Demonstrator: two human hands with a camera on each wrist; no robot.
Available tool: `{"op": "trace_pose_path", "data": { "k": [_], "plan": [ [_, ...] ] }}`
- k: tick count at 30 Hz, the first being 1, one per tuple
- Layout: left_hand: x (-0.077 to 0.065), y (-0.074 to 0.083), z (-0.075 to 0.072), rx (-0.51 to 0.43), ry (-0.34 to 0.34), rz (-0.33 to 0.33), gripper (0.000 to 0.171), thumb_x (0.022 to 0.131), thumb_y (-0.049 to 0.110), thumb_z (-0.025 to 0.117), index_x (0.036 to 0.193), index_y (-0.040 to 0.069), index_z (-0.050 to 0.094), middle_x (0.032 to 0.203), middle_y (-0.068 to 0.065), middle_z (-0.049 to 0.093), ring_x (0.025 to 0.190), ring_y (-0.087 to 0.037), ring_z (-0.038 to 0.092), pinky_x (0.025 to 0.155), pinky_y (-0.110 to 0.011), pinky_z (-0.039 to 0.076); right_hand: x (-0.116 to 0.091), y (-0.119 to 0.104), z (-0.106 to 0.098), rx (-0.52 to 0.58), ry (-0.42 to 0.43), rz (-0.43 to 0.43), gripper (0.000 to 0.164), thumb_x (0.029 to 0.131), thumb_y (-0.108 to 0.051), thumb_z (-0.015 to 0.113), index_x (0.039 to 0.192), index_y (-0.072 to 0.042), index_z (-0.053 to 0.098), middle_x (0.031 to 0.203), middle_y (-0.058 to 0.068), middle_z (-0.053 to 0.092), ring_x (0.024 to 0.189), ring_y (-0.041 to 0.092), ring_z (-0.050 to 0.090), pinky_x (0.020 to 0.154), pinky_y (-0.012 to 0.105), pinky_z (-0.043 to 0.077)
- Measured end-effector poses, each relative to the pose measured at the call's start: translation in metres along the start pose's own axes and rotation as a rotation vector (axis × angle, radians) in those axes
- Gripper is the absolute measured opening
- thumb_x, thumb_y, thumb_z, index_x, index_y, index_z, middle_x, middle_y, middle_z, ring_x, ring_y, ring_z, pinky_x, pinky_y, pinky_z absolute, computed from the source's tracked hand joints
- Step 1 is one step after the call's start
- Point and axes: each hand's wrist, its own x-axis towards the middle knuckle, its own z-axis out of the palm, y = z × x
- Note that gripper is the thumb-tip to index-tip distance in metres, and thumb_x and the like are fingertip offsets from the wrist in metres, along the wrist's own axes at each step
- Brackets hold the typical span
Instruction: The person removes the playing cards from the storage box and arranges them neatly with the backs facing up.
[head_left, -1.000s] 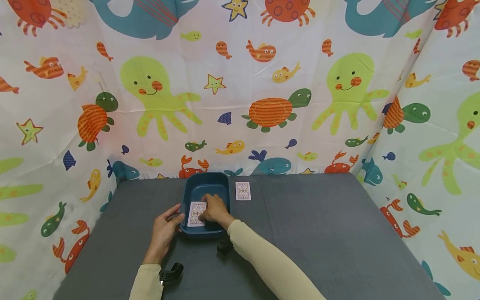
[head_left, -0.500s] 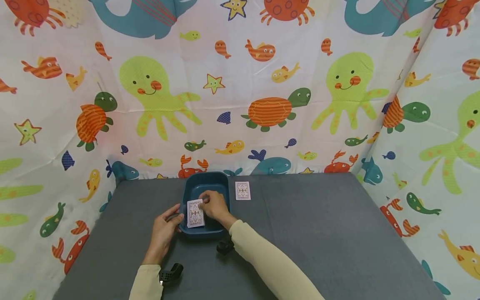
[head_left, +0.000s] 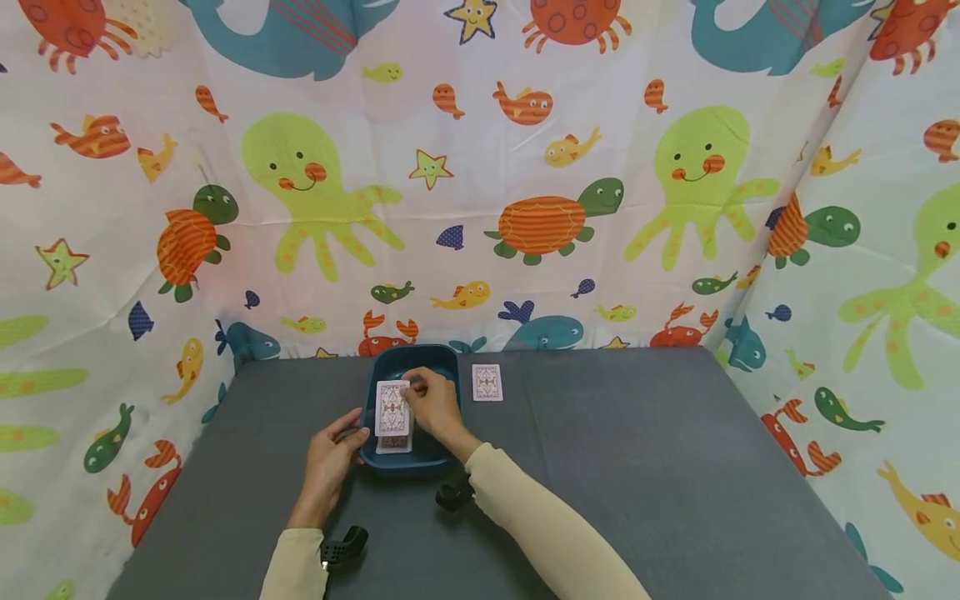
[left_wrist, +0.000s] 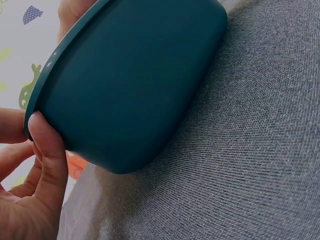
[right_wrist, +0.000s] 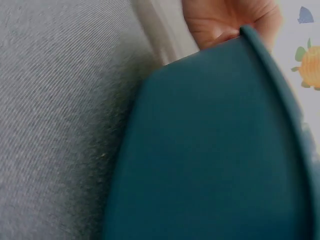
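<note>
A dark blue plastic tub (head_left: pixel 416 357) stands on the table. Its left rim is pinched by my left hand (head_left: pixel 330 454); in the left wrist view the thumb (left_wrist: pixel 47 142) lies on the outer wall and the fingers reach over the rim. Over the tub, my right hand (head_left: pixel 438 408) pinches a playing card (head_left: pixel 392 410) by its right edge, patterned back up. Below that card, more card back (head_left: pixel 393 444) shows inside the tub, partly covered. In the right wrist view the tub's wall (right_wrist: pixel 210 135) hides the right fingers and the card.
Another playing card (head_left: pixel 487 382) lies back up on the grey table (head_left: pixel 637 467), right of the tub. A white curtain (head_left: pixel 480 150) printed with sea animals hangs behind and at both sides. Black bands with cameras (head_left: pixel 343 547) are on the wrists.
My right hand has drawn a card up and away from the cards in the tub, showing another beneath. The left hand keeps its grip on the rim.
</note>
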Motion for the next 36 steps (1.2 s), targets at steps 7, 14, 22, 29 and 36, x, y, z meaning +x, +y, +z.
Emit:
{"op": "trace_pose_path", "data": {
  "k": [7,14,22,29,36],
  "plan": [
    [-0.001,-0.001,0.001,0.006,0.003,-0.004,0.045,0.095,0.014,0.063,0.139,0.012,0.055,0.132,-0.014,0.050,0.088,-0.011,0.057,0.058,-0.024,0.052,-0.008,-0.004,-0.014,0.062,0.019,-0.049,0.017,0.093,-0.019,0.068,0.109,-0.014,0.070,0.084,0.002,0.067,0.068,0.006,0.055,0.062,0.018,0.048],
    [0.001,-0.002,0.002,-0.004,0.002,-0.007,0.045,0.095,0.011,0.062,0.140,0.011,0.055,0.134,-0.016,0.050,0.085,-0.007,0.056,0.058,-0.024,0.052,-0.016,-0.005,-0.030,0.108,0.023,-0.085,0.018,0.094,-0.019,0.067,0.111,-0.013,0.070,0.085,0.004,0.068,0.070,0.007,0.057,0.065,0.020,0.049],
    [0.000,-0.002,0.002,0.024,0.014,-0.020,0.046,0.096,0.013,0.061,0.141,0.013,0.054,0.137,-0.016,0.050,0.093,-0.017,0.055,0.060,-0.024,0.052,-0.026,-0.001,-0.051,0.093,0.028,-0.098,0.018,0.094,-0.017,0.066,0.111,-0.011,0.070,0.084,0.005,0.067,0.069,0.009,0.056,0.065,0.021,0.048],
    [0.000,-0.001,0.001,0.028,0.010,-0.018,0.046,0.096,0.014,0.061,0.142,0.013,0.052,0.137,-0.016,0.049,0.099,-0.024,0.053,0.061,-0.024,0.053,-0.030,0.008,-0.072,0.082,0.061,-0.094,0.018,0.095,-0.018,0.066,0.111,-0.013,0.070,0.086,0.004,0.068,0.071,0.010,0.057,0.067,0.022,0.049],
    [0.001,-0.002,0.002,0.023,0.014,-0.021,0.046,0.096,0.014,0.061,0.141,0.014,0.054,0.135,-0.015,0.050,0.094,-0.018,0.054,0.061,-0.024,0.052,-0.031,0.018,-0.093,0.089,0.095,-0.080,0.018,0.095,-0.016,0.065,0.111,-0.010,0.070,0.089,0.007,0.069,0.074,0.013,0.058,0.069,0.021,0.050]
  ]
}}
